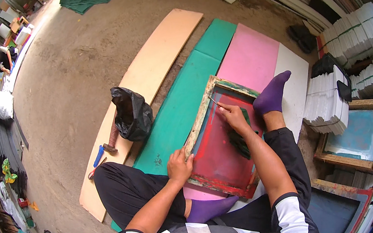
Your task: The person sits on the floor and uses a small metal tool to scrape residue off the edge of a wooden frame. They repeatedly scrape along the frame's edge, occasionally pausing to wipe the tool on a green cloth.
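A wooden screen-printing frame (202,114) with red-stained mesh lies between my legs, tilted to the right. My left hand (180,166) is closed on its left wooden bar near the lower corner. My right hand (233,116) is closed around a thin metal tool (214,100); its tip points to the upper left inner edge of the frame. Its handle is hidden in my fingers, so the exact kind cannot be told. A dark green cloth-like piece (239,143) lies on the mesh under my right forearm.
Left of me, a black plastic bag (132,114), a hammer (112,140) and a blue-handled tool (99,155) lie on a cream board (150,57). Green (198,63) and pink (251,51) sheets lie beneath the frame. Bundled white stacks (328,102) and another screen frame (321,155) stand right. Far left, a person (3,58) bends over.
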Demonstrator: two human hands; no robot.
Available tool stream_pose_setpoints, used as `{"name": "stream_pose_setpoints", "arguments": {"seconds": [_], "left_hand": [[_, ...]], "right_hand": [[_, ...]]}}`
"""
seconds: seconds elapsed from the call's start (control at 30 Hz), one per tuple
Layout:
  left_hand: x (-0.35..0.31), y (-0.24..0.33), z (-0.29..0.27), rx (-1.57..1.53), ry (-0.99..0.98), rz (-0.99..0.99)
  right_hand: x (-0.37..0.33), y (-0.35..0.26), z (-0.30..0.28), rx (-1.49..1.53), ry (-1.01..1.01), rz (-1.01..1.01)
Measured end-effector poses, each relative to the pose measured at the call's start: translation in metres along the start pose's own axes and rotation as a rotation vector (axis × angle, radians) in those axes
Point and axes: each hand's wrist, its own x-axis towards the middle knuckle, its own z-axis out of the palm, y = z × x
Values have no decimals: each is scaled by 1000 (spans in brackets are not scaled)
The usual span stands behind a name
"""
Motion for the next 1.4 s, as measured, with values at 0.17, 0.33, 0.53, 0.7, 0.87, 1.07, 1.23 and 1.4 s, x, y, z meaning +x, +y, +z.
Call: {"name": "stream_pose_setpoints", "arguments": {"seconds": [0.17, 0.33, 0.53, 0.7, 0.87, 1.07, 1.23, 1.4], "left_hand": [[-1, -2, -2, 11, -4, -17], [-2, -5, 1, 15, 19, 10], [-2, -5, 3, 3, 20, 8], [-3, -5, 1, 19, 23, 7], [-1, -2, -1, 9, 14, 4], [-2, -5, 3, 5, 35, 15], [-2, -8, 3, 1, 31, 21], [-2, -8, 4, 3, 22, 18]], "right_hand": [[-8, -29, -4, -342, 31, -17], [3, -41, -18, -2, -105, 248], [18, -45, -29, 318, -232, 583], [-14, -41, -3, -195, -16, 89], [-36, -51, 8, -396, 65, 66], [-42, -59, 10, -488, 72, 16], [-40, -75, 7, -603, 15, 24], [-32, -97, 10, -785, -101, 123]]}}
